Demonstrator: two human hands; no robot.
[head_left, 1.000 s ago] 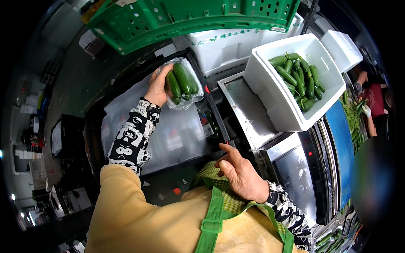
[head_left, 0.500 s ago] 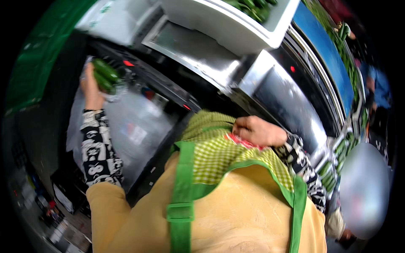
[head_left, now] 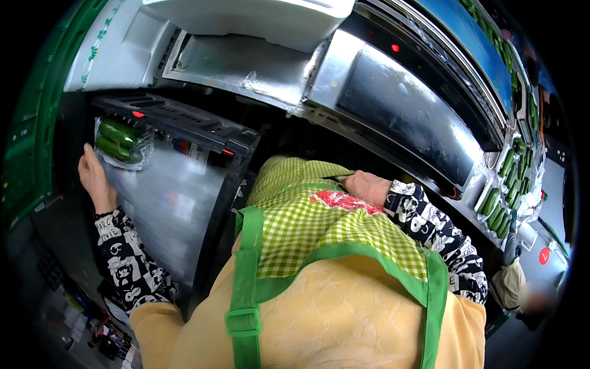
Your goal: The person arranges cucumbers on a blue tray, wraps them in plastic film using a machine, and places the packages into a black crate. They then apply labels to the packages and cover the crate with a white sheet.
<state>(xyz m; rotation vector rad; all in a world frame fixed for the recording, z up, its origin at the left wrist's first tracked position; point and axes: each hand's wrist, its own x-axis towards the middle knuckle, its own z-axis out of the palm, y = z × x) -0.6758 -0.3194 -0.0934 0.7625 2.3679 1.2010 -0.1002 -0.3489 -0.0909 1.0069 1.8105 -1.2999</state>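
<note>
In the far left corner of a black plastic crate (head_left: 212,132) lies a clear-wrapped pack of short, glossy green vegetables (head_left: 118,140), probably cucumbers or peppers. My left hand (head_left: 95,181) is beside the pack at the crate's left side, its fingers stretched out and holding nothing. Clear plastic (head_left: 166,203) spreads over the crate, with a label showing through at the far side. At my waist my right hand (head_left: 367,187) reaches into the fold of a green checked apron (head_left: 295,240). The fabric hides those fingers.
Ahead are a white foam box (head_left: 258,21), a metal tray (head_left: 239,64) and a shiny steel machine (head_left: 412,104). Packed green vegetables (head_left: 507,178) lie at the right. A green crate (head_left: 31,141) stands far left. Another person (head_left: 522,289) is at the lower right.
My left hand has let go of the vegetable pack, which now rests in the crate's corner. My right hand has gone deeper into the apron fold. The whole view has shifted.
</note>
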